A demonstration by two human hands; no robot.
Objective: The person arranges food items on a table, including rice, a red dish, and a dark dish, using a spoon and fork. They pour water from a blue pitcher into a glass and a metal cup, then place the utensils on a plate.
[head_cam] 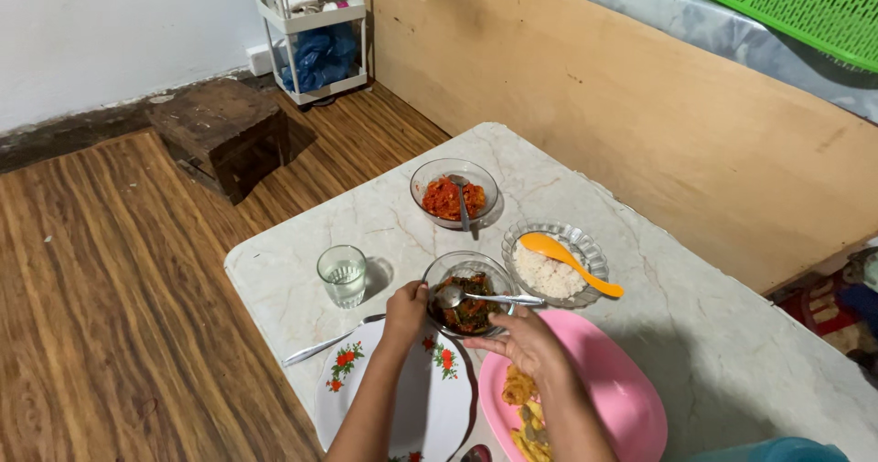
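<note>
Both hands we found at the glass bowl (468, 293): left hand (405, 308) gripping its rim, right hand (523, 338) pinching the spoon (480, 297), handle lying rightward

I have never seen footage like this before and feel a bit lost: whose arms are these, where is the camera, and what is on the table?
There is no machine here. The single picture comes from a camera worn on a person's head, looking down at their own two bare hands. The left hand steadies the rim of a glass bowl of dark cooked greens. The right hand holds a metal spoon resting in that bowl. On the pale marble table also stand a bowl of red food, a bowl of rice with an orange scoop, a water glass, a flowered white plate and a pink plate with fried food.
</note>
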